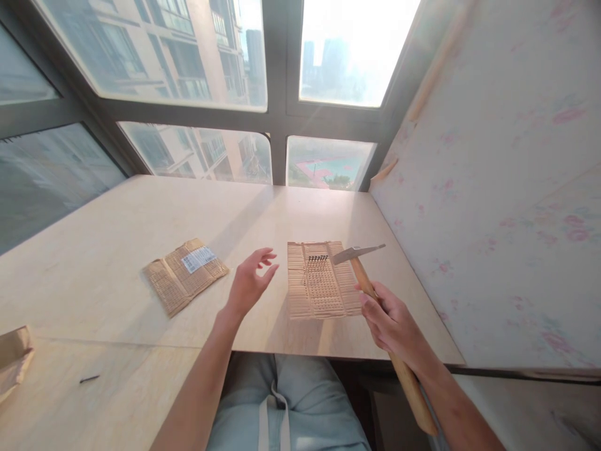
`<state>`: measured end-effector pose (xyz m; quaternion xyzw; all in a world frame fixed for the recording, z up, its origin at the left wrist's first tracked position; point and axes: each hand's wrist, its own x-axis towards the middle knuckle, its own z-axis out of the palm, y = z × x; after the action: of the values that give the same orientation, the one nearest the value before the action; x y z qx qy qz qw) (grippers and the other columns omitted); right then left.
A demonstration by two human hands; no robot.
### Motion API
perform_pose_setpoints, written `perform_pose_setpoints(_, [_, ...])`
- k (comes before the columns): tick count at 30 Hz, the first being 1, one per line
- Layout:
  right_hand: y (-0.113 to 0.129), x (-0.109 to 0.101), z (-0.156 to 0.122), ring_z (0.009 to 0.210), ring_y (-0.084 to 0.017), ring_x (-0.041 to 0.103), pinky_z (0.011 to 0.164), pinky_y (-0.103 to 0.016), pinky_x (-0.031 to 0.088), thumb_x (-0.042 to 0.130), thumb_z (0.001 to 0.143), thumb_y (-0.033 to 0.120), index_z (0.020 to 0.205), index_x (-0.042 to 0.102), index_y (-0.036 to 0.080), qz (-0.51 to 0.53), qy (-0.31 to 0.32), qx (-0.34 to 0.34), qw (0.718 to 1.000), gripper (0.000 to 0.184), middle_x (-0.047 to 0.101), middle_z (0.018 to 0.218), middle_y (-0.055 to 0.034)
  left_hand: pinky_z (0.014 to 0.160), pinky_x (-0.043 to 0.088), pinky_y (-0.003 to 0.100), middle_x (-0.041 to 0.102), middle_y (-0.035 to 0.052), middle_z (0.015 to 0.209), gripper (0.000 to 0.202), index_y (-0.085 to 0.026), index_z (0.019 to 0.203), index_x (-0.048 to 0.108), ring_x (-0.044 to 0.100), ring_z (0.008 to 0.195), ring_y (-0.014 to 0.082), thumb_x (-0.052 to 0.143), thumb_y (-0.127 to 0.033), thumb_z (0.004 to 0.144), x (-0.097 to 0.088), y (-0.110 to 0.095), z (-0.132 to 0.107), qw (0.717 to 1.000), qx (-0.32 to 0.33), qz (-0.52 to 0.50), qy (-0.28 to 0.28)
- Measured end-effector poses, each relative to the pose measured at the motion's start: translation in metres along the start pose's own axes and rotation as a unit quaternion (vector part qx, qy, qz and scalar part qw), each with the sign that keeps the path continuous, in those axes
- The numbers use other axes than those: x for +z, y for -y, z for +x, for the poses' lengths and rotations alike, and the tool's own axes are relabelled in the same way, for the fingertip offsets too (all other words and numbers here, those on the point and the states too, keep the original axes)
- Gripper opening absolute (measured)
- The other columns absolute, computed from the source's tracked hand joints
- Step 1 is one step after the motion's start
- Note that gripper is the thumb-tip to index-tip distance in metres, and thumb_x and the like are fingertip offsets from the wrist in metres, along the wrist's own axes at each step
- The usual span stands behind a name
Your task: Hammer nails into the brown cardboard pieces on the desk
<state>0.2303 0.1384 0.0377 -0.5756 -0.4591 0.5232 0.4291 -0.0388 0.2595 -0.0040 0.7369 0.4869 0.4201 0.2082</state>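
My right hand (390, 324) is closed round the wooden handle of a hammer (359, 253), whose metal head hangs above the right part of a corrugated cardboard piece (319, 300). That piece lies flat on the wooden table (141, 213) and has rows of small holes and a short row of dark nails (317, 258) standing near its far edge. My left hand (250, 282) hovers just left of the cardboard, empty, with fingers loosely spread and curled.
A second cardboard piece (184, 272) with a white label lies to the left. One loose nail (89, 378) lies on the near left tabletop, beside a brown paper bag (14, 360). A wall panel borders the right; windows stand behind the table.
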Motion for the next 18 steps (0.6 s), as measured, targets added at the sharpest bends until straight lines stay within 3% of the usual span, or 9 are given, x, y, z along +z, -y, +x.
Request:
perform_pose_setpoints(3, [-0.003, 0.001, -0.008, 0.032, -0.002, 0.018, 0.026, -0.014, 0.022, 0.057, 0.083, 0.058, 0.115, 0.047, 0.020, 0.015, -0.012, 0.017, 1.000, 0.051, 0.034, 0.054, 0.0128, 0.078, 0.053, 0.034, 0.070, 0.0053, 0.100, 0.029, -0.020, 0.108, 0.059, 0.066, 0.082, 0.0187, 0.055, -0.039, 0.085, -0.044, 0.026, -0.050, 0.988, -0.084, 0.104, -0.077])
perform_pose_setpoints(5, [-0.004, 0.002, -0.012, 0.032, -0.002, 0.017, 0.025, -0.013, 0.021, 0.058, 0.081, 0.060, 0.115, 0.047, 0.020, 0.025, -0.012, 0.032, 0.999, 0.054, 0.033, 0.053, 0.0134, 0.076, 0.054, 0.038, 0.069, 0.0055, 0.087, 0.032, -0.020, 0.103, 0.061, 0.065, 0.078, 0.0220, 0.052, -0.044, 0.084, -0.076, 0.048, -0.089, 0.962, -0.153, 0.193, -0.115])
perform_pose_setpoints(7, [-0.007, 0.004, -0.014, 0.031, -0.002, 0.017, 0.025, -0.013, 0.021, 0.060, 0.079, 0.060, 0.116, 0.047, 0.019, 0.032, -0.007, 0.042, 0.999, 0.057, 0.032, 0.051, 0.0138, 0.078, 0.054, 0.042, 0.068, 0.0074, 0.088, 0.034, -0.020, 0.102, 0.059, 0.065, 0.083, 0.0260, 0.046, -0.046, 0.084, -0.108, 0.069, -0.130, 0.925, -0.199, 0.288, -0.147])
perform_pose_setpoints(10, [-0.013, 0.009, -0.016, 0.031, -0.002, 0.018, 0.025, -0.014, 0.021, 0.061, 0.078, 0.060, 0.119, 0.047, 0.019, 0.038, -0.001, 0.051, 0.998, 0.060, 0.032, 0.050, 0.0136, 0.094, 0.049, 0.049, 0.066, 0.0057, 0.102, 0.030, -0.026, 0.101, 0.054, 0.061, 0.104, 0.0290, 0.036, -0.045, 0.085, -0.148, 0.094, -0.187, 0.851, -0.241, 0.435, -0.170])
perform_pose_setpoints(12, [-0.018, 0.012, -0.016, 0.031, -0.002, 0.018, 0.024, -0.014, 0.021, 0.062, 0.078, 0.061, 0.121, 0.046, 0.019, 0.042, 0.000, 0.053, 0.998, 0.063, 0.032, 0.050, 0.0137, 0.095, 0.047, 0.051, 0.065, 0.0080, 0.106, 0.034, -0.024, 0.103, 0.054, 0.058, 0.111, 0.0305, 0.031, -0.040, 0.084, -0.168, 0.107, -0.220, 0.807, -0.285, 0.489, -0.169])
perform_pose_setpoints(14, [-0.023, 0.015, -0.017, 0.030, -0.002, 0.018, 0.024, -0.014, 0.021, 0.064, 0.076, 0.062, 0.124, 0.046, 0.019, 0.043, 0.005, 0.058, 0.997, 0.066, 0.032, 0.049, 0.0137, 0.093, 0.047, 0.051, 0.066, 0.0109, 0.104, 0.038, -0.021, 0.105, 0.056, 0.058, 0.112, 0.0318, 0.030, -0.036, 0.082, -0.181, 0.117, -0.244, 0.781, -0.337, 0.500, -0.162])
perform_pose_setpoints(18, [-0.027, 0.017, -0.018, 0.028, -0.003, 0.022, 0.024, -0.015, 0.022, 0.067, 0.073, 0.063, 0.125, 0.048, 0.022, 0.028, 0.003, 0.062, 0.998, 0.069, 0.035, 0.050, 0.0122, 0.091, 0.047, 0.045, 0.066, 0.0163, 0.112, 0.042, -0.015, 0.110, 0.063, 0.060, 0.106, 0.0308, 0.034, -0.029, 0.083, -0.195, 0.126, -0.264, 0.781, -0.390, 0.472, -0.124])
